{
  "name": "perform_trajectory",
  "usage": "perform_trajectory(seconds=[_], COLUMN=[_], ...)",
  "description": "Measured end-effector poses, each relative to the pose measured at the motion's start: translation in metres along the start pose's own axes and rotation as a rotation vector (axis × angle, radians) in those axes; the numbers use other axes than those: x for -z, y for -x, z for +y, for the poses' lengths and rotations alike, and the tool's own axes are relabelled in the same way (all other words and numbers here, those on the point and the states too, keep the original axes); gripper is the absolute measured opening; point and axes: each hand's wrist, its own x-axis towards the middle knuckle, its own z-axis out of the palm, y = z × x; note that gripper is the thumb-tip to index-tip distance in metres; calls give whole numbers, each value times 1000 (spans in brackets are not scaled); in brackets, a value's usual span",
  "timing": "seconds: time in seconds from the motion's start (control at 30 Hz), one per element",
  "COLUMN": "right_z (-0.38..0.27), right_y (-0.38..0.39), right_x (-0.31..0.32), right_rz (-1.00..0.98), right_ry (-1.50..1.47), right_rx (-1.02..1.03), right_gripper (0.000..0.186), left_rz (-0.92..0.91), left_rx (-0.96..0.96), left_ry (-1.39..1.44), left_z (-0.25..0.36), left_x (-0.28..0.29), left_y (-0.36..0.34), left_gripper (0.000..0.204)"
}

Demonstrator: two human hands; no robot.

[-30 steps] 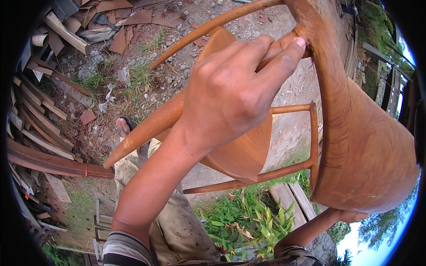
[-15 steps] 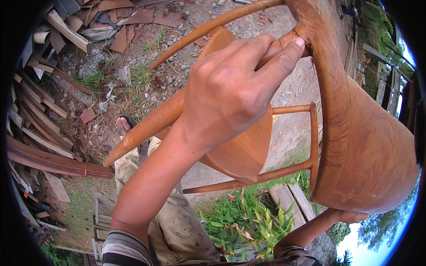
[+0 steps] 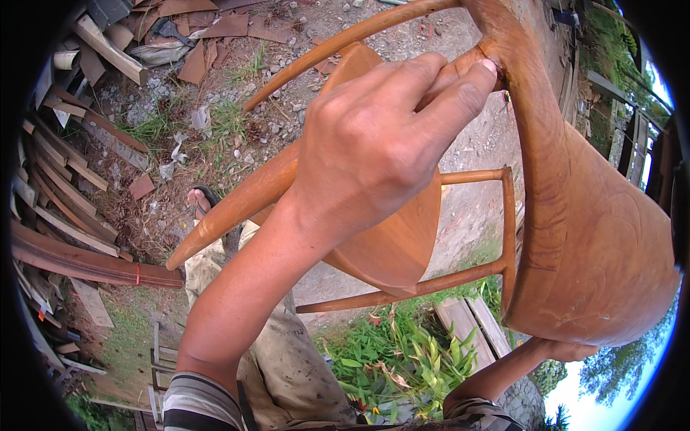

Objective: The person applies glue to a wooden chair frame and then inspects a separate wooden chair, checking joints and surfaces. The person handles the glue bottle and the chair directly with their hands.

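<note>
A varnished brown wooden chair (image 3: 557, 179) is held tilted on its side in front of me, its wide curved backrest toward the right. My left hand (image 3: 381, 136) is closed round one of its round tapering legs (image 3: 237, 205). One fingertip presses at the joint where that leg meets the frame; whether anything thin lies under it I cannot tell. Below, the seat (image 3: 392, 248) shows partly behind my left hand and forearm. My right hand (image 3: 571, 350) grips the lower edge of the backrest, with its fingers mostly hidden behind the wood.
Curved wood offcuts (image 3: 65, 179) are piled along the left, and flat brown scraps (image 3: 230, 27) lie at the far left. Gravelly ground (image 3: 287, 93) spreads beneath the chair. Leafy plants (image 3: 402, 352) and weathered planks (image 3: 467, 330) stand near the bottom. My sandalled foot (image 3: 203, 200) is left of centre.
My left hand has shifted very slightly, its fingertip sliding a little to the right at the joint. The chair and my right hand look the same.
</note>
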Motion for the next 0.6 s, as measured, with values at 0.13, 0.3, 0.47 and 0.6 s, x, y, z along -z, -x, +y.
perform_trajectory(seconds=[0.13,0.3,0.47,0.6], right_z=[5,6,21,29], right_y=[-3,-3,-8,-12], right_x=[0,0,-3,-5], right_rz=[-15,-24,-2,27], right_ry=[31,-53,-57,90], right_rx=[-4,-51,21,85], right_gripper=[40,41,36,37], left_rz=[-7,-16,-33,-11], left_rx=[-9,-11,25,92], left_ry=[-3,-8,23,68], left_z=[1,0,0,1], left_x=[1,2,3,0], left_y=[-1,-1,-4,-6], left_gripper=[47,48,44,38])
